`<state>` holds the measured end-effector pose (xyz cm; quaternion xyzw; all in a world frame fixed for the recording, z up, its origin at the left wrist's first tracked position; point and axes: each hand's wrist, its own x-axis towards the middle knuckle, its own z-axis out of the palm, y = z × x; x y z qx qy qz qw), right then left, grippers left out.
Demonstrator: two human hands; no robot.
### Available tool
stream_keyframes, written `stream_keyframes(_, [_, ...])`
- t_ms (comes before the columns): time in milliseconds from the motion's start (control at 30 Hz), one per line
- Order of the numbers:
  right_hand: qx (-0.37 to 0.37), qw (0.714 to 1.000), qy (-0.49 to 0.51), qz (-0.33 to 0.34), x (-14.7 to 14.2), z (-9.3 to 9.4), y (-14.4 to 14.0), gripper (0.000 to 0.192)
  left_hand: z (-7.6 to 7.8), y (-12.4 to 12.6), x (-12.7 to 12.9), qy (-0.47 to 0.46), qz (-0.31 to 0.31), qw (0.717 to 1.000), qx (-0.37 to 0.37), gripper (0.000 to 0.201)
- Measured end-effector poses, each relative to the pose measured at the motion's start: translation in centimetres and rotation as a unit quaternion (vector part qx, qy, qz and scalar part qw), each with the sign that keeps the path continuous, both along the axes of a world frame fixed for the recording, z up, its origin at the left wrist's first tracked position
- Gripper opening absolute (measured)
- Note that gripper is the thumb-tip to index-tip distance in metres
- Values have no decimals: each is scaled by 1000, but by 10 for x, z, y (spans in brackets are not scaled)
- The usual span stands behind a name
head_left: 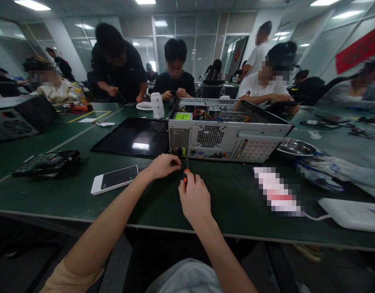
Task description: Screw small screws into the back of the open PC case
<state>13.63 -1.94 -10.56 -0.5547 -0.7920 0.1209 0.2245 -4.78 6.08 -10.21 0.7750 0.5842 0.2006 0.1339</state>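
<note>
Screwdriver position: the screwdriver point(186, 174) sits in the right hand point(196, 200), orange handle showing just above the knuckles, thin dark shaft pointing up toward the rear panel of the computer case point(226, 140). The tip is near the lower edge of the case, just beside the left hand; whether it touches the panel cannot be told.
Right hand: closed around the screwdriver handle, fingers wrapped, back of the hand toward the camera.
Left hand: the left hand point(163, 166) rests on the desk point(83, 191) just in front of the case's lower left corner, fingers curled narrow and pinched together at the tips near the shaft. Whatever is between the fingertips is too small to make out.
Screwdriver look: short orange grip, mostly hidden by the hand; slim black metal shaft.
Case look: silver tower lying on its side, open on top, rear panel facing the camera with fan grille, port cut-outs and slot covers; coloured wires visible inside.
Nearby: black side panel point(135, 137) flat on the desk left of the case; white phone point(115, 179) left of the left hand; metal bowl point(295, 147) right of the case.
Surroundings: other people seated and standing across the desk.
</note>
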Motion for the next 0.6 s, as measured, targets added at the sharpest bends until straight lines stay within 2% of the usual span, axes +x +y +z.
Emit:
stream_keyframes(133, [5, 1000, 9, -7, 1, -2, 0, 33, 2, -4, 4, -11, -1, 1000, 28, 23])
stream_keyframes(300, [4, 1000, 12, -17, 0, -2, 0, 19, 5, -9, 16, -10, -70, 996, 59, 32])
stream_keyframes(467, [46, 999, 15, -22, 0, -3, 2, 21, 8, -12, 22, 35, -124, 991, 47, 36])
stream_keyframes(600, [61, 998, 26, -4, 0, -6, 2, 26, 6, -12, 21, 33, -119, 991, 57, 33])
